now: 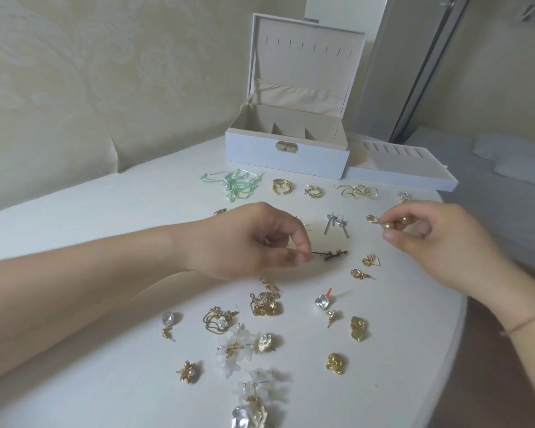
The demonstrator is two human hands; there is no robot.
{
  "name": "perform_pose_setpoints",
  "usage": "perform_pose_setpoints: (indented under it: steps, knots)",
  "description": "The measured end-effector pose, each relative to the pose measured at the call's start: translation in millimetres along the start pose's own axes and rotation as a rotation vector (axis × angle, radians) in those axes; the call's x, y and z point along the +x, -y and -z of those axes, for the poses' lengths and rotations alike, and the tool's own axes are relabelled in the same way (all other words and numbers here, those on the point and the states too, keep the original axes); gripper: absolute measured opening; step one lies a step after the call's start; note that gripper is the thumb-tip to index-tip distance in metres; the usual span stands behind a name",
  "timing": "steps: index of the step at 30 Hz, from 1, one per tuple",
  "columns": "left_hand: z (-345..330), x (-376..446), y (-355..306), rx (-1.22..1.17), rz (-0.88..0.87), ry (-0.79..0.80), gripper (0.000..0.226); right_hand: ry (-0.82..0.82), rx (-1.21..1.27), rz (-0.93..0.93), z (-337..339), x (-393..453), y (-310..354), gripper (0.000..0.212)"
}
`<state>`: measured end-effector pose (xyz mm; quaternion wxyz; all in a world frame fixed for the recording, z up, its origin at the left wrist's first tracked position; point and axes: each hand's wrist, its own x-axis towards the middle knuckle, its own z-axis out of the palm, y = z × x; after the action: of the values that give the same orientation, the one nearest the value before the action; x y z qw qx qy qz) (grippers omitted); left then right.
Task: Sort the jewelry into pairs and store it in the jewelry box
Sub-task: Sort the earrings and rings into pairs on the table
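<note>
The left hand (254, 242) is pinching the end of a thin dark branch-shaped piece (329, 254) between thumb and forefinger, the other fingers curling loosely above it; the piece is lying flat on the white desk (105, 381) and pointing toward three o'clock. The right hand (439, 239) is gripping a small gold earring (379, 222) with its fingertips, holding it just above the desk at about two o'clock from the scene's centre. The jewelry box (286, 156) is standing open at twelve o'clock, its lid upright and its compartments looking bare, with its removable tray (402, 177) sitting beside it at one o'clock.

Most of the jewelry is lying loose: gold rings (297, 188) and a green cord piece (235, 183) just in front of the box, two silver studs (337, 223) between the hands, and a crowded scatter of pearl, gold and white flower earrings (238, 350) toward six o'clock.

By my reading, sorting is under way and nothing is stored yet. The risks are plain ones. Both hands are working at once, so a wrist or forearm sweeping over the desk could be scattering pieces already laid in pairs. The chain pieces (264, 304) near six o'clock are lying touching and could be tangling if lifted together. The small studs could be rolling toward the desk's curved edge at four o'clock. Similar gold pieces could also be getting mismatched.
</note>
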<state>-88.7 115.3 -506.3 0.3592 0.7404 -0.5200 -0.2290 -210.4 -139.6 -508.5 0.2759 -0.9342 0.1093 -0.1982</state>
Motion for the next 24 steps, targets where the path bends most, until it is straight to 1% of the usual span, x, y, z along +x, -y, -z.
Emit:
perform_pose_setpoints:
  steps: [1,3,5,7,9,10,13,16,19,20,21,23,24]
  knots:
    - [-0.6,-0.1,0.2,0.004,0.003,0.003,0.016,0.009,-0.079,0.001,-1.5,-1.0,-4.5,0.018]
    - [-0.8,-0.4,1.0,0.022,0.005,0.02,0.01,0.054,-0.115,0.042,-6.0,-6.0,-14.6,0.027]
    - [-0.4,-0.9,2.7,0.037,0.0,0.036,0.005,0.067,-0.151,0.109,-10.5,-10.3,-22.6,0.031]
    - [-0.4,-1.2,4.6,0.045,-0.003,0.04,0.005,0.054,-0.174,0.166,-14.8,-13.1,-28.6,0.028]
    - [-1.0,-1.5,4.7,0.052,-0.002,0.04,0.005,0.041,-0.193,0.208,-18.5,-14.4,-33.2,0.019]
    - [-1.7,-1.4,4.6,0.054,-0.008,0.035,0.006,0.044,-0.208,0.21,-19.7,-15.2,-35.0,0.021]
    - [-3.6,-1.2,4.1,0.047,-0.046,-0.029,0.008,0.052,-0.199,0.218,-21.2,-16.0,-39.7,0.029]
    - [-5.2,-1.6,2.9,0.06,-0.091,-0.11,0.01,0.039,-0.116,0.227,-17.2,-17.4,-36.4,0.027]
    - [-1.1,-0.8,2.7,0.041,-0.081,-0.186,0.01,0.02,-0.026,0.234,-14.1,-18.7,-36.2,0.035]
    - [3.3,-0.7,2.0,0.055,-0.068,-0.179,0.009,0.023,-0.021,0.242,-13.9,-19.0,-37.0,0.033]
    - [9.3,-1.4,1.1,0.093,-0.051,-0.139,0.008,0.028,-0.028,0.247,-14.7,-19.0,-38.5,0.028]
    - [23.5,-4.1,-1.9,0.201,0.004,0.022,0.005,0.016,-0.049,0.239,-15.6,-19.4,-39.9,0.023]
    - [29.8,-5.9,-3.5,0.242,0.039,0.109,0.008,0.002,-0.065,0.237,-15.2,-19.8,-38.8,0.021]
